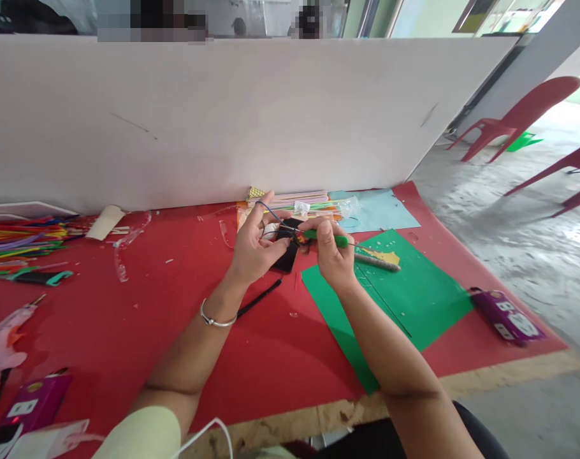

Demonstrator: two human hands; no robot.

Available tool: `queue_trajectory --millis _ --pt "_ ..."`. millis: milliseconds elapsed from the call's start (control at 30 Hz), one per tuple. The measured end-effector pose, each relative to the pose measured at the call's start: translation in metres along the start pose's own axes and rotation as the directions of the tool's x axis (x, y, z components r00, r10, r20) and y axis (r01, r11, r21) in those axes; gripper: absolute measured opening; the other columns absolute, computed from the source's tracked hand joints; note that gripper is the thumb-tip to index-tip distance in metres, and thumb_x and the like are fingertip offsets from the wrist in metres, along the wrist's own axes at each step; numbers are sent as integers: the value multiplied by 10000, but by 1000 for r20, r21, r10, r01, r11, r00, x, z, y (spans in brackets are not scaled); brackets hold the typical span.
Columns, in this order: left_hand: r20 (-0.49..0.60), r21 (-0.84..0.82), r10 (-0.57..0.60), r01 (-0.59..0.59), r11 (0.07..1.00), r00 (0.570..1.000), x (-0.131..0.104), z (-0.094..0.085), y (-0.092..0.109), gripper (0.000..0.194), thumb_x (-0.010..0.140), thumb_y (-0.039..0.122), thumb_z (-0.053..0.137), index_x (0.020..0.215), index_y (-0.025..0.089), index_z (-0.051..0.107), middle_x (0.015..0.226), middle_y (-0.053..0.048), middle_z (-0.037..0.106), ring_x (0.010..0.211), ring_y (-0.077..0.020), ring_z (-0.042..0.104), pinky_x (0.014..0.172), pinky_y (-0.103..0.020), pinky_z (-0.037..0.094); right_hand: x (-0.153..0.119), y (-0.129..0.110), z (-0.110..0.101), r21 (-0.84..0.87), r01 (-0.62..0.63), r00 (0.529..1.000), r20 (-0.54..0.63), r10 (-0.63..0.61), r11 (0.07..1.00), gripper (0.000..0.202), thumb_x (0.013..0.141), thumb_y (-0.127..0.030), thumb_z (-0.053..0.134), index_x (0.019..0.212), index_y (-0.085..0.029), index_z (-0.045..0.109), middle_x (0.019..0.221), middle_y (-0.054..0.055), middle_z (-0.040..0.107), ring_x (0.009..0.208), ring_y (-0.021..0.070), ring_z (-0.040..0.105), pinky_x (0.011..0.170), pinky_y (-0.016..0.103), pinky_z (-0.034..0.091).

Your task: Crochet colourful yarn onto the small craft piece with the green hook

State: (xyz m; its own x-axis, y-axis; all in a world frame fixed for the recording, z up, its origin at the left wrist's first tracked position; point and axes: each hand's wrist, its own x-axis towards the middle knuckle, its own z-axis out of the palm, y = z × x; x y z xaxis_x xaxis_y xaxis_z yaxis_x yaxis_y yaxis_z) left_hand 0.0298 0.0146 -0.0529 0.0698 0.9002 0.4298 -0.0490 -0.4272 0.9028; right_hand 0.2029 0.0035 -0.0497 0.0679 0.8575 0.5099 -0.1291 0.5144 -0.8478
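Observation:
My left hand (pixel 256 245) pinches a small dark-and-orange piece (pixel 300 238) whose details are too small to make out. A thin bluish strand (pixel 271 210) runs from its raised index finger towards that piece. My right hand (pixel 335 252) is closed round a green-handled tool (pixel 340 241), its tip hidden at the piece. Both hands meet above a flat black object like a phone (pixel 285 260) on the red table covering (pixel 185 344). A dark stick-like strip (pixel 261 297) lies near my left wrist. Right of my right hand, a grey rod (pixel 380 261) rests on a green sheet (pixel 428 287).
Colourful pipe cleaners (pixel 27 239) and a teal-and-black cutter (pixel 41 277) lie left. A pink glue gun (pixel 10 335) and purple power strip (pixel 36 401) are nearer. Another purple strip (pixel 507 317) sits right. A white panel (pixel 223 115) rises behind; red chairs (pixel 519 118) stand beyond.

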Motion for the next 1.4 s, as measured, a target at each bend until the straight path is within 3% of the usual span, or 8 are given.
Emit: queue_trajectory --millis 167,233,333,500,800,967,1167,1400 --pt "72 308 164 -179 935 984 -3 -5 3 807 845 200 873 1598 306 604 1465 -120 745 1408 -328 670 1083 -452 635 1 -2 -2 1 -22 1000 12 22 1000 524 1012 -706 633 895 -233 824 859 11 765 532 73 639 485 209 541" --pt "103 263 131 -154 952 986 -4 -5 2 783 841 194 871 1575 311 627 1455 -113 746 1408 -326 665 991 -399 669 1 -2 -2 5 -29 999 17 29 1000 530 1003 -717 637 890 -234 825 863 12 762 527 72 625 482 212 539" --pt "154 -29 -53 58 998 987 -3 -2 1 910 822 219 886 1649 344 529 1463 -125 715 1245 -294 740 664 -252 652 1 -2 -2 38 -44 999 23 43 998 531 999 -723 640 893 -238 829 847 11 751 526 81 615 475 223 540" --pt "165 -382 -242 288 878 956 1 0 9 1185 727 151 902 1737 397 332 1276 -73 745 957 -203 782 494 -182 538 1 -3 -1 81 -90 996 0 90 993 534 996 -727 641 904 -237 830 868 15 750 528 84 624 464 226 532" --pt "27 -462 -322 297 836 946 1 9 26 1052 697 134 897 1658 294 498 824 66 719 476 -37 442 400 -171 271 1 5 3 164 -142 987 -48 152 976 573 941 -798 662 887 -245 805 735 -11 695 488 94 608 466 243 528" --pt "52 -479 -432 402 780 900 0 8 32 1123 718 170 851 1729 323 387 770 89 711 388 -17 291 374 -182 150 5 11 1 242 -214 972 -48 232 947 601 908 -823 681 847 -233 777 734 -20 693 441 80 579 429 240 522" --pt "-17 -411 -350 313 856 937 -2 8 29 1234 739 194 905 1783 292 255 762 82 698 442 -43 426 377 -184 208 5 7 -1 128 -202 979 31 200 971 488 891 -715 790 884 -227 792 714 -30 685 501 84 620 471 220 549" --pt "-97 -234 -152 126 964 984 -2 9 12 1192 788 219 933 1772 348 274 870 23 758 630 -97 624 589 -216 515 4 0 1 37 -104 994 14 104 994 465 918 -683 779 869 -220 774 754 -28 701 522 81 653 487 216 550"
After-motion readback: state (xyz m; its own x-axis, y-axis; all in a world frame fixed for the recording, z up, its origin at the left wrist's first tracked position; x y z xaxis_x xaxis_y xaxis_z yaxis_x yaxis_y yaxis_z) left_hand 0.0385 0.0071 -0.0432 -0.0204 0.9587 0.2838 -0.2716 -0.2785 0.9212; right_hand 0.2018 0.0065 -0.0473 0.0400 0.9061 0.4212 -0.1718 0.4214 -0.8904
